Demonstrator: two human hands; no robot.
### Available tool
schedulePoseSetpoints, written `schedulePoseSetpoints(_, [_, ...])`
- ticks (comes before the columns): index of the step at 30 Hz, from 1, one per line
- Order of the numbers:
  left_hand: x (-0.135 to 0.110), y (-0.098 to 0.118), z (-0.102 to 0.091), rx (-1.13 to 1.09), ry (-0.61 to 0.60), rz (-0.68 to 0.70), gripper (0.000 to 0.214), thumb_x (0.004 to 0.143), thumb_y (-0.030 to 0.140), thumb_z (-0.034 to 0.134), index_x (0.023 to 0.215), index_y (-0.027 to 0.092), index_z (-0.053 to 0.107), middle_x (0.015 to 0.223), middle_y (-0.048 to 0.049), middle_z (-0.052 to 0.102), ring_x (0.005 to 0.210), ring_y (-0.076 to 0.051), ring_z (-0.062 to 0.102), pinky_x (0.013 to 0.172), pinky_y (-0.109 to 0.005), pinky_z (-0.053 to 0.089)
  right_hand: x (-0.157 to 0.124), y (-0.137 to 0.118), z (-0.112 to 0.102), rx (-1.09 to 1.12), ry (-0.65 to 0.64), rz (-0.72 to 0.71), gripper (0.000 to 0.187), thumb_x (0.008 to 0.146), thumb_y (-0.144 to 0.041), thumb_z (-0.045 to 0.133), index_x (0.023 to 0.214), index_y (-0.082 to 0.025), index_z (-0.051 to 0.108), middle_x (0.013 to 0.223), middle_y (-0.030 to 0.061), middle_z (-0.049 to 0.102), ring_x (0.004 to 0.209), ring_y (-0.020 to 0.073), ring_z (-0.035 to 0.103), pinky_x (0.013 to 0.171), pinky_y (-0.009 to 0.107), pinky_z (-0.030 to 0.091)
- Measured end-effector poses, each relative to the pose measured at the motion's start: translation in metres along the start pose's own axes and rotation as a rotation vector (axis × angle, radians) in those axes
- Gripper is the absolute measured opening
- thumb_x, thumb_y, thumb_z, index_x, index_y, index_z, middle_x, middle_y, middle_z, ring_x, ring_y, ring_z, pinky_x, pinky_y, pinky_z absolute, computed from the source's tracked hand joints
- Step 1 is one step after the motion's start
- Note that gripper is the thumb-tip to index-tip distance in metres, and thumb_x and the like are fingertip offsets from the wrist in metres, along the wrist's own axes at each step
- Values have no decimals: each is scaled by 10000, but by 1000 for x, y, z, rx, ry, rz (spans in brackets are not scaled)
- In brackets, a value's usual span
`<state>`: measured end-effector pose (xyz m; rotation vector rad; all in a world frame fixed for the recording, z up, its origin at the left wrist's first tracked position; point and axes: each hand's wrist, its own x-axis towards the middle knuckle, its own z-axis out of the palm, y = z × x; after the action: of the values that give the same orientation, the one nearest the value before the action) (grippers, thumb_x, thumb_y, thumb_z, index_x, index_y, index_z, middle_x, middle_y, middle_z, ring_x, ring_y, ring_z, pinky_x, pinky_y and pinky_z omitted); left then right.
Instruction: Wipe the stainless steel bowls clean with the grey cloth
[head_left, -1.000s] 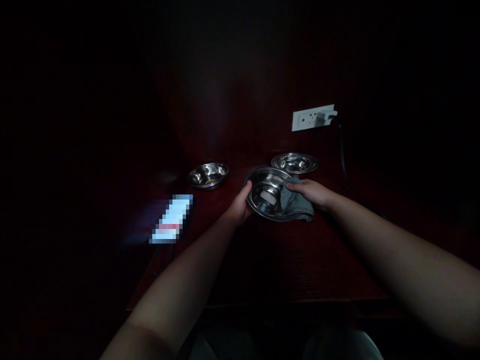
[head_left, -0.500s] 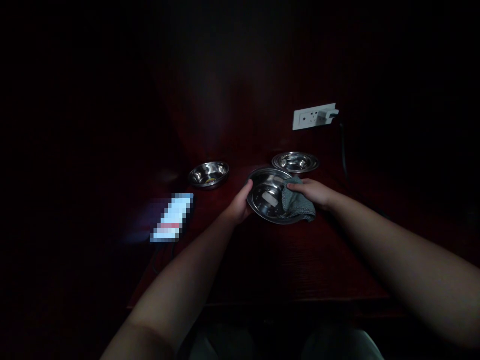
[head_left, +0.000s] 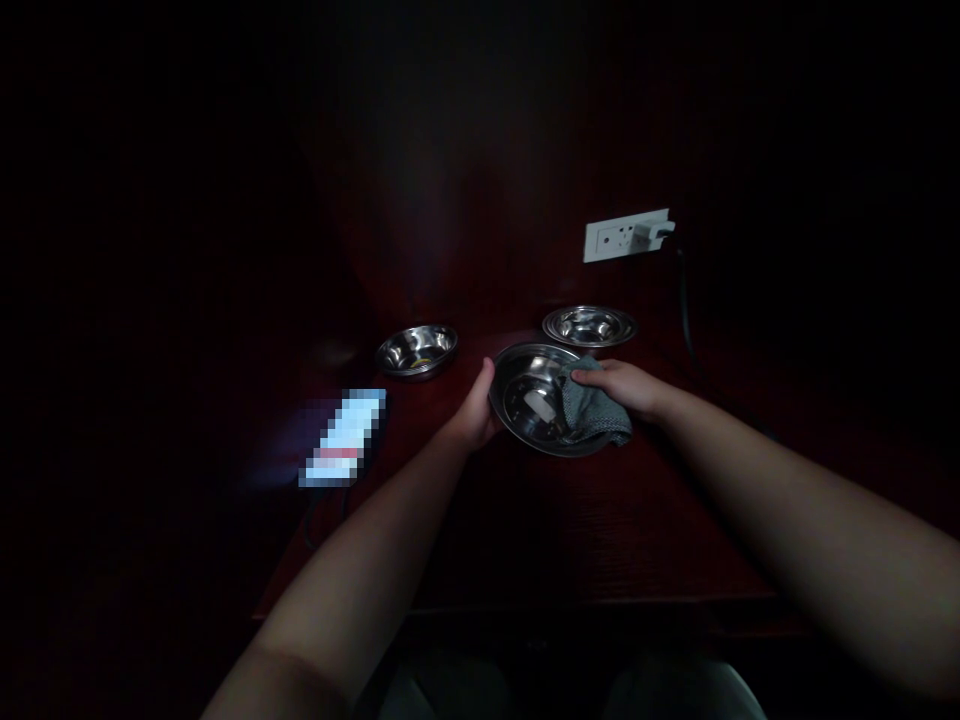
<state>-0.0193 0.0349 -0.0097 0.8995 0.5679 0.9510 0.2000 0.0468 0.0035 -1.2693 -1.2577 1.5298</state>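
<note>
In the head view, the left hand (head_left: 476, 412) grasps the tilted stainless-steel bowl (head_left: 534, 400) over the table (head_left: 540, 550); the right hand (head_left: 628, 388) pinches a grey cloth (head_left: 596, 408) against its opposite side. A weak left-hand hold could let the bowl slip.

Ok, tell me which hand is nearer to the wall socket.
Right. The right hand, holding the gray cloth, is below the wall socket in the picture; the left hand, gripping the steel bowl, is farther off, below and to its left.
</note>
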Motion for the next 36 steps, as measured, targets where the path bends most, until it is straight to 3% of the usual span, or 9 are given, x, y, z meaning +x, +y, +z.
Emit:
schedulePoseSetpoints(5, [-3,2,2,-22,0,5,690,836,656,238,1211,169,552,1211,-127,606,1203,-293,494,1034,-486,331,3,2,0,27,45,-25,87,807,-201,592,805,-150,663,806,68,722,659,156,665,787,330,530])
schedulePoseSetpoints(15, [-5,6,10,-91,34,64,620,864,590,281,1209,148,547,1190,-133,617,1196,-281,503,1035,-462,347,4,2,3,24,93,-41,120,831,-227,564,813,-152,656,848,80,725,676,161,666,778,328,528])
schedulePoseSetpoints(23, [2,-1,3,-45,93,62,413,850,402,464,1145,139,583,1110,-124,661,1131,-274,557,1022,-473,361,2,1,3,-8,73,-31,135,833,-251,568,826,-149,657,868,93,723,691,168,668,812,351,521])
schedulePoseSetpoints(28, [0,1,7,-28,148,29,427,863,410,427,1135,121,586,1064,-128,679,1105,-280,574,1003,-486,378,2,2,1,11,61,-45,121,828,-235,569,830,-153,658,896,88,722,716,167,674,830,345,520])
schedulePoseSetpoints(36, [1,0,2,-32,72,17,489,870,466,391,1205,146,547,1114,-123,661,1136,-276,555,1020,-487,358,1,1,2,1,70,-17,105,816,-229,585,801,-157,661,864,81,725,665,158,667,816,340,527])
